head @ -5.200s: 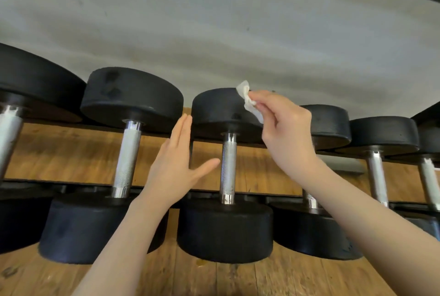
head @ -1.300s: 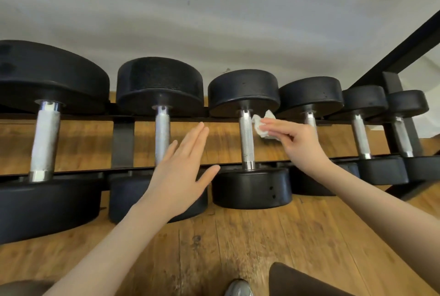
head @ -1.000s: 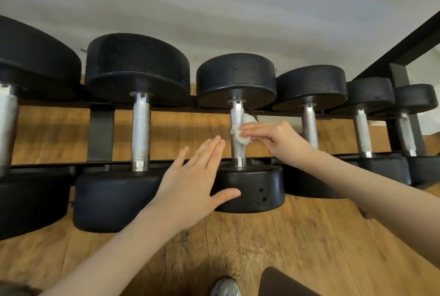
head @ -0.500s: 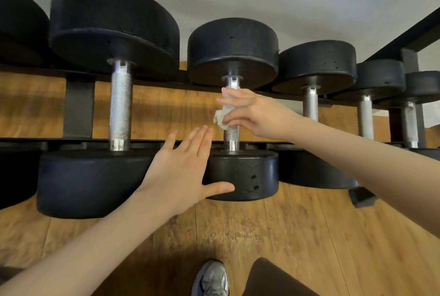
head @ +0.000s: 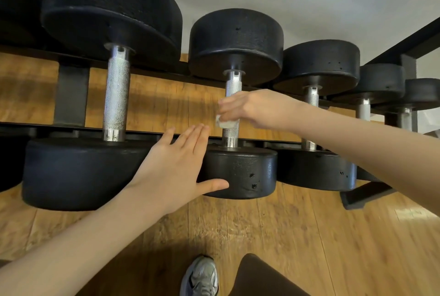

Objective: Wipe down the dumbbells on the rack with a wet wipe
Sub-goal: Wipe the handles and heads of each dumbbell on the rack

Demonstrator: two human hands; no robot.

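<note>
Several black dumbbells with knurled chrome handles lie side by side on a black rack [head: 71, 96]. My right hand [head: 252, 109] is wrapped around the chrome handle of the middle dumbbell [head: 240, 172], with the white wet wipe [head: 225, 123] bunched between fingers and handle. My left hand [head: 176, 169] lies flat, fingers apart, against the near black head of that same dumbbell, thumb along its lower edge. It holds nothing.
A bigger dumbbell [head: 116, 91] lies just left, smaller ones [head: 314, 167] to the right. The rack's foot [head: 364, 195] stands on the wooden floor at right. A grey shoe [head: 202, 276] and a dark trouser leg [head: 262, 279] show at the bottom. A pale wall is behind.
My right hand slid down the handle with the wipe and closed around it. The view moved closer and lower. The left hand stayed against the near head.
</note>
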